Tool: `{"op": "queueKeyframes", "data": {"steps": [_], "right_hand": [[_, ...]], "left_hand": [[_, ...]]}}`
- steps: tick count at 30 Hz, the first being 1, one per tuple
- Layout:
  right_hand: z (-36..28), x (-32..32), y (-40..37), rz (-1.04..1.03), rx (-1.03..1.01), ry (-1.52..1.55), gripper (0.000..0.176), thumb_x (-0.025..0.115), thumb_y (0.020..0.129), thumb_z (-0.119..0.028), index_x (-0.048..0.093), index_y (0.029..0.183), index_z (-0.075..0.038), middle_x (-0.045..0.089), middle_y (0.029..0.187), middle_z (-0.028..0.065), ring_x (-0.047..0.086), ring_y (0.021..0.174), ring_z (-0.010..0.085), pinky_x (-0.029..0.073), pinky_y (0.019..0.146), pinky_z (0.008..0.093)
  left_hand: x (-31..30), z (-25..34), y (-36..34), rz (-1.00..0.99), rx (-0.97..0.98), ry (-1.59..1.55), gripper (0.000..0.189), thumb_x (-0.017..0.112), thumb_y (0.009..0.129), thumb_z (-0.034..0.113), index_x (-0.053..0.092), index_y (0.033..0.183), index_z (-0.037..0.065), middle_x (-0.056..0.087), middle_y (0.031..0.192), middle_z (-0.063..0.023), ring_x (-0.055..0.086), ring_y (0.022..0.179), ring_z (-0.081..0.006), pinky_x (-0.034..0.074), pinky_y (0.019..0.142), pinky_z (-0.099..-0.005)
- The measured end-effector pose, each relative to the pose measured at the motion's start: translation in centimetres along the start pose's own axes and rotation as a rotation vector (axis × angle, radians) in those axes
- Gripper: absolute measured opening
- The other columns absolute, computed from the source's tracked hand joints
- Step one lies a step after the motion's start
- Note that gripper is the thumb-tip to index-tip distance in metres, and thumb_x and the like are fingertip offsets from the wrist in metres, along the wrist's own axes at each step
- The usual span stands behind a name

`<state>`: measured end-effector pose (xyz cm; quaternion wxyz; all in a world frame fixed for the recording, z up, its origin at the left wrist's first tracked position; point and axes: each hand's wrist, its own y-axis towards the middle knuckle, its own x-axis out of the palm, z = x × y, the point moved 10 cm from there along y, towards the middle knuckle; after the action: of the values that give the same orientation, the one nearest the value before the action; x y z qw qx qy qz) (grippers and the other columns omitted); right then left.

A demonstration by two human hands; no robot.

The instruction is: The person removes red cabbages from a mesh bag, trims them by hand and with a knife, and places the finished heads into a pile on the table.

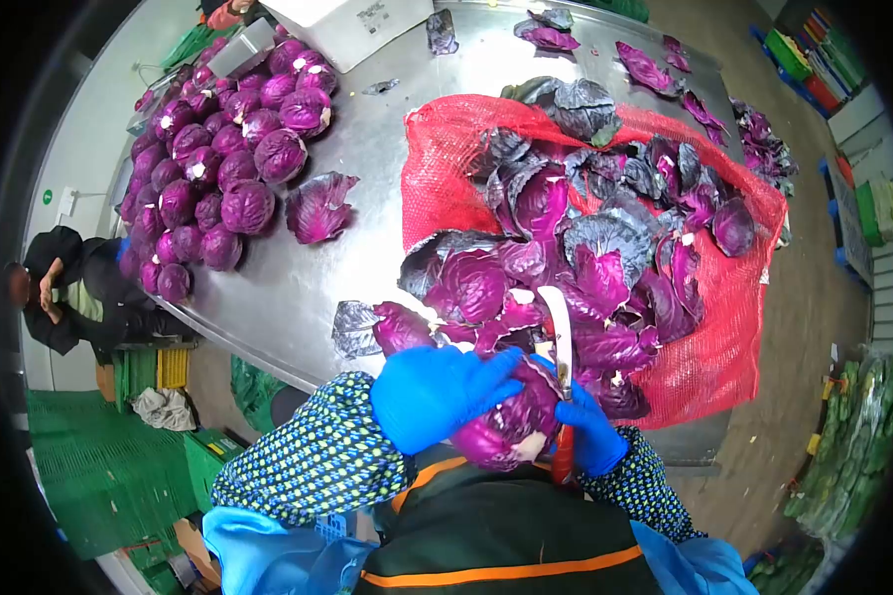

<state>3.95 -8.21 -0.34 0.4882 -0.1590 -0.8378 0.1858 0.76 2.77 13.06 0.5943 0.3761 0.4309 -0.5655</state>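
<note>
While the left hand [439,392] wraps spread fingers over the red cabbage [511,424] held at the desk [298,288] edge, the right hand [590,431] grips a knife [562,332], blade up; trimming looks underway, and any cut calls for fingers clear.

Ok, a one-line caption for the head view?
Left hand holds a red cabbage, right hand a knife, by leaf-strewn red netting.

One red cabbage [511,421] is held in the left hand [437,392], one knife [563,337] in the right hand [590,431]. Beyond the grip, one net sack [724,367] and roughly thirty trimmed cabbages [218,169] are counted.
</note>
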Motion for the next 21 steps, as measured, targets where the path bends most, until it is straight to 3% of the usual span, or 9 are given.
{"op": "queueKeyframes", "data": {"steps": [2,3,6,11,13,15,18,20,21], "right_hand": [[0.2,0.0,-0.5,0.062,0.027,0.179,0.081,0.070,0.074,-0.022,0.026,0.139,-0.004,0.042,0.135,0.0121,0.043,0.123,0.0262,0.036,0.103,0.0410],[0.2,-0.3,-0.5,0.068,0.031,0.182,0.081,0.070,0.074,-0.022,0.026,0.139,-0.004,0.042,0.135,0.0121,0.043,0.123,0.0262,0.036,0.103,0.0410],[-2.1,-1.1,-0.8,0.091,-0.166,-0.200,0.083,0.072,0.074,-0.016,0.024,0.141,-0.004,0.043,0.135,0.0105,0.045,0.121,0.0225,0.037,0.101,0.0382],[-3.7,-1.0,-1.5,0.177,-0.262,-0.457,0.082,0.071,0.073,-0.004,0.025,0.141,-0.003,0.044,0.134,0.0083,0.046,0.118,0.0180,0.039,0.098,0.0335],[-2.3,-2.1,-1.9,0.287,-0.073,-0.383,0.081,0.073,0.072,-0.002,0.028,0.140,-0.003,0.041,0.136,0.0101,0.044,0.121,0.0175,0.039,0.099,0.0324],[-0.8,-2.7,-1.3,0.187,-0.086,-0.328,0.081,0.072,0.072,-0.001,0.027,0.140,-0.004,0.041,0.136,0.0097,0.044,0.120,0.0172,0.039,0.098,0.0324],[0.4,-2.1,-1.1,0.095,-0.058,-0.115,0.081,0.069,0.072,0.000,0.027,0.141,-0.004,0.041,0.136,0.0090,0.044,0.120,0.0170,0.039,0.099,0.0325],[1.2,-1.9,-1.3,0.130,0.005,0.080,0.081,0.065,0.071,0.001,0.025,0.141,-0.003,0.041,0.136,0.0088,0.041,0.123,0.0184,0.035,0.102,0.0337],[1.2,-2.3,-1.2,0.139,-0.001,0.086,0.081,0.065,0.071,0.001,0.025,0.141,-0.003,0.041,0.136,0.0088,0.041,0.123,0.0184,0.035,0.102,0.0337]], "left_hand": [[-0.2,0.0,0.2,0.026,-0.056,-0.158,0.051,0.064,0.080,0.033,0.051,0.120,0.005,0.057,0.077,-0.0098,0.060,0.071,-0.0266,0.050,0.058,-0.0381],[0.3,-0.3,-0.1,0.023,-0.133,-0.282,0.061,0.070,0.074,0.032,0.046,0.123,0.004,0.052,0.089,-0.0138,0.057,0.082,-0.0290,0.047,0.069,-0.0382],[2.5,-0.9,-1.1,-0.034,-0.339,-0.602,0.083,0.079,0.061,0.024,0.034,0.127,0.000,0.038,0.117,-0.0233,0.044,0.110,-0.0357,0.039,0.095,-0.0382],[2.3,-0.1,-1.0,0.048,-0.233,-0.454,0.080,0.072,0.066,0.019,0.033,0.132,0.000,0.039,0.120,-0.0275,0.051,0.104,-0.0396,0.046,0.087,-0.0406],[2.5,1.2,-0.5,-0.077,-0.077,-0.101,0.073,0.067,0.070,0.021,0.036,0.131,-0.003,0.048,0.110,-0.0249,0.059,0.089,-0.0341,0.052,0.071,-0.0394],[2.8,0.6,-0.6,-0.048,0.078,0.039,0.057,0.057,0.076,0.016,0.042,0.129,0.002,0.057,0.092,-0.0159,0.062,0.068,-0.0247,0.049,0.050,-0.0359],[3.1,-0.6,0.0,-0.103,0.029,-0.139,0.053,0.061,0.076,0.017,0.047,0.126,0.004,0.057,0.090,-0.0167,0.062,0.075,-0.0265,0.050,0.058,-0.0367],[1.9,-2.0,0.1,0.039,-0.174,-0.615,0.056,0.068,0.073,0.024,0.051,0.122,0.004,0.055,0.096,-0.0188,0.057,0.089,-0.0297,0.048,0.074,-0.0392],[2.0,-0.8,-0.3,-0.085,-0.207,-0.557,0.066,0.076,0.070,0.028,0.048,0.126,0.007,0.049,0.109,-0.0184,0.050,0.103,-0.0319,0.042,0.089,-0.0389]]}}
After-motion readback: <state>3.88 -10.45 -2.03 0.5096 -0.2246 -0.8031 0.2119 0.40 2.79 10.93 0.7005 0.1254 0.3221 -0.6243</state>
